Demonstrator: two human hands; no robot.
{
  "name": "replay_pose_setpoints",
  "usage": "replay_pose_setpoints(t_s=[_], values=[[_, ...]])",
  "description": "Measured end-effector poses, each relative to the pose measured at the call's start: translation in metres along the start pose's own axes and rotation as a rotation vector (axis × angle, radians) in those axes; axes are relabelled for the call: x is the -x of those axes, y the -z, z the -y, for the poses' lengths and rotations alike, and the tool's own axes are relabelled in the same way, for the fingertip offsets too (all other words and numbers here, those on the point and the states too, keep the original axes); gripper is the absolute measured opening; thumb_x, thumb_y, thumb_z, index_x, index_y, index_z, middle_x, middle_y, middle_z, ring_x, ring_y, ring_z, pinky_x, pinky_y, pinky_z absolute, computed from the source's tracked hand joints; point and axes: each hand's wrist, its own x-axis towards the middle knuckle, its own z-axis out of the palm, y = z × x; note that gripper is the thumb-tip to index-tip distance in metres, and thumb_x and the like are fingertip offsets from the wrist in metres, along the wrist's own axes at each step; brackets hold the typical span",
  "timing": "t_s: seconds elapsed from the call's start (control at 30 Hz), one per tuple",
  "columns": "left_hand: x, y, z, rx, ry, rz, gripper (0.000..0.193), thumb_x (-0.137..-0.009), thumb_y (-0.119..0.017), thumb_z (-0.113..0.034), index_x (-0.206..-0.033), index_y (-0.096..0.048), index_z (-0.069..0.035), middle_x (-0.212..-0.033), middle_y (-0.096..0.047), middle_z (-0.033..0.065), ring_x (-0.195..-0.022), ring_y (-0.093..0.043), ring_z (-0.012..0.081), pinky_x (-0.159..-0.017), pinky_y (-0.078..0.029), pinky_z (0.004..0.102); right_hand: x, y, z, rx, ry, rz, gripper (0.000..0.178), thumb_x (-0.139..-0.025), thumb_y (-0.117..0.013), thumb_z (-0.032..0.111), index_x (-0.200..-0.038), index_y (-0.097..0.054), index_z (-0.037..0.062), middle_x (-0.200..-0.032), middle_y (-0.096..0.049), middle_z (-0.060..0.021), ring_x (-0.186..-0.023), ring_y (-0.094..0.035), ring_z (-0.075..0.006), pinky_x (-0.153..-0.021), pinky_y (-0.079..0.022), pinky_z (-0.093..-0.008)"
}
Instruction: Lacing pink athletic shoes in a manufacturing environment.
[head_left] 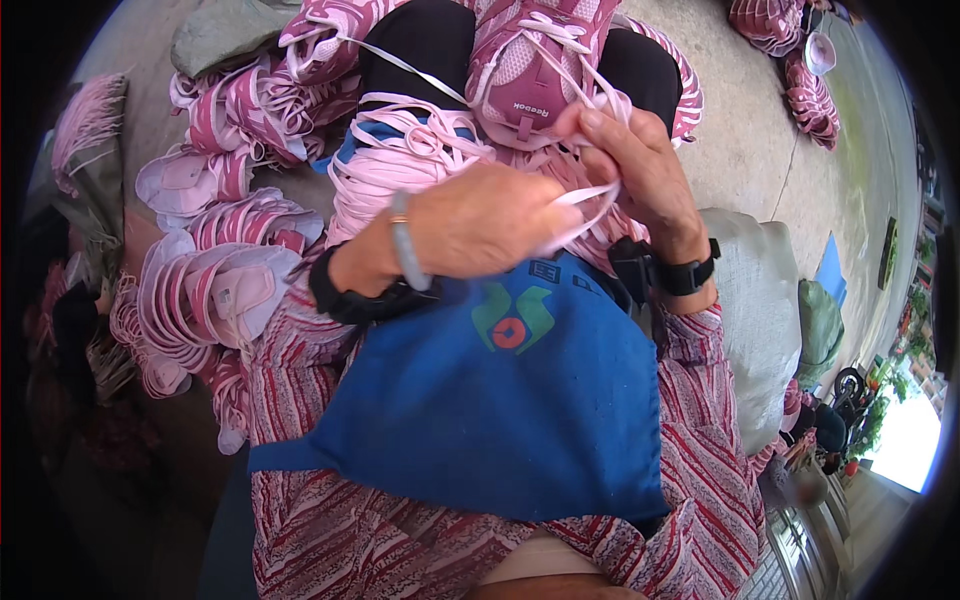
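A pink shoe upper [520, 85] lies between my knees, its toe toward me, with pale pink lacing across its front. My right hand [640, 165] is closed at its near right edge, thumb and fingers pinching a pale pink shoelace [606, 208]. Lower and to the left, my left hand [500, 218] is closed with its back up, its fingertips blurred. The shoelace runs in a short loop between the two hands. Under and beside my left hand, a heap of loose pink laces [400, 160] rests on my lap, over the blue apron [500, 420].
Stacks of pink shoe uppers [215, 290] lie on the floor to my left, with more uppers [768, 22] at the far right. A grey-green bag [225, 35] sits at the far left. By my right side stands a whitish sack [752, 320].
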Motion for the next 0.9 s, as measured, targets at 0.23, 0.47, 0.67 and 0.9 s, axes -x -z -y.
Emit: replay_pose_setpoints(t_s=[0.23, 0.47, 0.67, 0.9], values=[[-0.012, 0.043, 0.004, 0.136, 0.408, -0.406, 0.033, -0.097, -0.052, -0.032, -0.103, -0.064, -0.002, -0.079, -0.062, 0.0021, -0.062, -0.052, 0.0065, -0.056, -0.044, 0.0208, -0.015, -0.038, -0.02, 1.136, 0.455, 0.109, 0.018, -0.093, -0.051, 0.013, -0.092, -0.063, -0.0013, -0.069, -0.06, -0.0158, -0.061, -0.059, -0.0289, -0.058, -0.047, -0.0384], [-0.012, 0.026, 0.036, 0.545, 0.282, -0.464, 0.034, -0.097, -0.052, -0.03, -0.091, -0.064, 0.001, -0.069, -0.061, 0.0028, -0.061, -0.056, 0.0064, -0.057, -0.046, 0.0191, -0.009, -0.036, -0.021, 1.479, 0.387, 0.292, 0.02, -0.089, -0.057, 0.015, -0.091, -0.063, -0.0033, -0.076, -0.06, -0.021, -0.069, -0.059, -0.0365, -0.064, -0.047, -0.0417], [0.003, 0.026, -0.024, 0.659, 0.252, -0.237, 0.038, -0.1, -0.047, -0.032, -0.089, -0.064, 0.001, -0.067, -0.059, 0.0013, -0.049, -0.052, 0.0054, -0.045, -0.042, 0.0187, 0.018, -0.011, 0.009, 0.947, 0.149, -0.321, 0.026, -0.096, -0.051, 0.017, -0.107, -0.064, -0.0036, -0.089, -0.066, -0.0136, -0.082, -0.063, -0.0174, -0.073, -0.05, -0.0267], [-0.007, 0.003, -0.021, 0.726, 0.205, 0.07, 0.038, -0.099, -0.048, -0.034, -0.089, -0.065, -0.002, -0.074, -0.06, 0.0007, -0.049, -0.051, 0.0055, -0.047, -0.042, 0.0192, -0.029, -0.022, -0.021, -0.475, 0.037, -0.003, 0.036, -0.1, -0.048, 0.024, -0.119, -0.052, -0.0055, -0.071, -0.051, 0.0008, -0.062, -0.052, -0.0113, -0.06, -0.047, -0.0259]])
